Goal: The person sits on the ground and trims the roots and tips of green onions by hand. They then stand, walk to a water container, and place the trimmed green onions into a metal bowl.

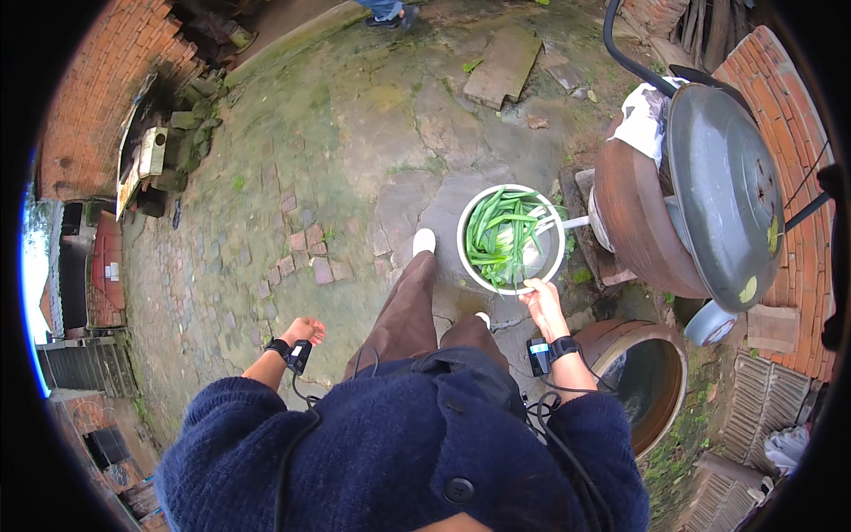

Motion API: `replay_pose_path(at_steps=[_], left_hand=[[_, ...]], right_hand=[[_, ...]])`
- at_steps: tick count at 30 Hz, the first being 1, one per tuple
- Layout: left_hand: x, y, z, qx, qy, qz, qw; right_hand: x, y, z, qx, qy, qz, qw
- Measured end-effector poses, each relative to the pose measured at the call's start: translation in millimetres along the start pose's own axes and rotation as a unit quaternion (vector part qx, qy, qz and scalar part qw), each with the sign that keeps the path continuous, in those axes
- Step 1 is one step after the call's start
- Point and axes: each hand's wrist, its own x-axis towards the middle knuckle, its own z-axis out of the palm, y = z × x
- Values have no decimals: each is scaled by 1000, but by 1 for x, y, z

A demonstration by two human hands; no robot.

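My right hand (544, 306) grips the near rim of a round metal basin (463, 258), with the thumb over the edge. Cut green onions (495, 226) lie in the basin, their long green leaves heaped mostly to the left and pale stalks toward the right. A pale rod like a handle (576, 223) shows at the basin's right rim; whether it is joined to the basin I cannot tell. My left hand (306, 330) hangs out to the left over the paving with nothing in it, fingers loosely bent.
A large brown earthenware vat (628, 199) with a grey metal lid (721, 193) stands on the right. Nearer, a second vat (679, 372) holds water. A stone slab (504, 66) lies on the mossy paving (319, 153). Another person's leg (384, 9) shows at the top.
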Motion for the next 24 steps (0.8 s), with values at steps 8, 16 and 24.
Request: replay_pose_path(at_steps=[8, 16, 24], left_hand=[[94, 81, -87, 16, -43, -24, 999], [192, 290, -202, 22, 3, 106, 994], [236, 524, -172, 180, -9, 207, 962]], right_hand=[[119, -18, 71, 38, 24, -15, 999], [237, -77, 133, 104, 56, -23, 993], [380, -151, 156, 91, 79, -60, 991]])
